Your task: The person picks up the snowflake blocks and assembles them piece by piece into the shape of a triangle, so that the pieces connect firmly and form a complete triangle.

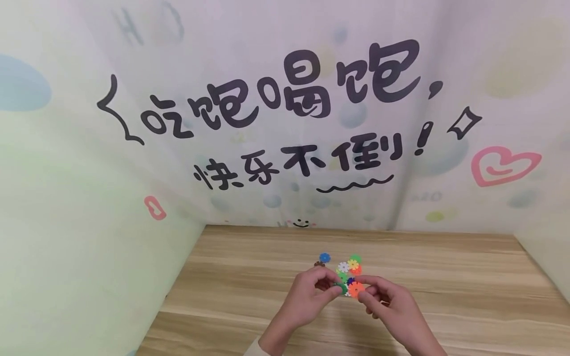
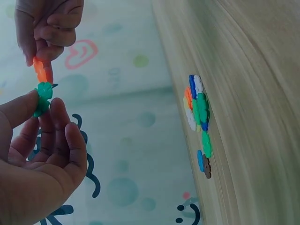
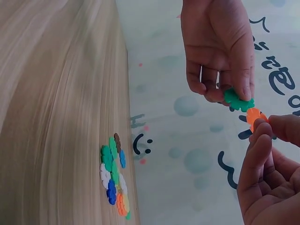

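Observation:
My left hand [image 1: 306,295] pinches a green notched plastic disc [image 3: 238,100] between thumb and fingers. My right hand [image 1: 394,305] holds an orange notched disc [image 1: 356,289] by its edge with thumb and fingertips. Both discs are held above the table, edge to edge; whether their notches are slotted together I cannot tell. In the left wrist view the orange disc [image 2: 40,70] sits just above the green disc [image 2: 43,97]. Beyond the hands, a loose group of similar discs lies on the table, including a blue disc [image 1: 325,257] and a white disc [image 1: 343,267].
The discs lie on a wood-grain table [image 1: 240,267], partly hidden behind my hands in the head view. A brown disc [image 3: 117,142] is at one end of the group. A printed fabric wall [image 1: 267,207] rises along the table's back edge, with more fabric at both sides.

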`<state>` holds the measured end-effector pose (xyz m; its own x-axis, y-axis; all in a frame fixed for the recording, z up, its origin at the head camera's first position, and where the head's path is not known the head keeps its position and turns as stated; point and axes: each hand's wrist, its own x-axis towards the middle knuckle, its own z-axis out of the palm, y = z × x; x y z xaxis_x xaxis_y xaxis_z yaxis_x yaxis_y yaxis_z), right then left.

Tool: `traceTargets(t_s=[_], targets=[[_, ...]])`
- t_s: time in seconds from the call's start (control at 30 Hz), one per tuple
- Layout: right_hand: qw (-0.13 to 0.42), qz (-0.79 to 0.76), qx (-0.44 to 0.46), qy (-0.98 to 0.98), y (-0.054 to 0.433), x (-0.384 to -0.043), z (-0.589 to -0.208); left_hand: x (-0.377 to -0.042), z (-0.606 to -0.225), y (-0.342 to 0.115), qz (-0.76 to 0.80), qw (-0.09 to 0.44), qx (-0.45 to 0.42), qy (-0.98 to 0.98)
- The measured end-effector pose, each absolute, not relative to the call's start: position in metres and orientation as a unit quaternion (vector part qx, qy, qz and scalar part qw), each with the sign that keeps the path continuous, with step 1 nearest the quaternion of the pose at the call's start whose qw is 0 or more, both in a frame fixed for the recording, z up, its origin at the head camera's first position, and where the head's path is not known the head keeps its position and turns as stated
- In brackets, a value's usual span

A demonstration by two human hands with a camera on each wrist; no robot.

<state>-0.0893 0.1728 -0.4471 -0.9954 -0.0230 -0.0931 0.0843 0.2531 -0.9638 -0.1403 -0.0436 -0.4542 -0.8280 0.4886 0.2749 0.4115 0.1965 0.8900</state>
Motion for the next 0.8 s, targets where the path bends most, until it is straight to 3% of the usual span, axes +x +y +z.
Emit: traceTargets(t_s=[0.47,0.8], targets=[[0.059,-0.611,-0.022,0.789,0.176,-0.088,-0.449,-0.135,-0.452,-0.039,0.543,0.003,0.297,0.785],[0.031,-0.579,-0.058,0.813,0.175,-0.088,-0.453,-0.128,-0.452,-0.039,0.491,-0.110,0.327,0.800]])
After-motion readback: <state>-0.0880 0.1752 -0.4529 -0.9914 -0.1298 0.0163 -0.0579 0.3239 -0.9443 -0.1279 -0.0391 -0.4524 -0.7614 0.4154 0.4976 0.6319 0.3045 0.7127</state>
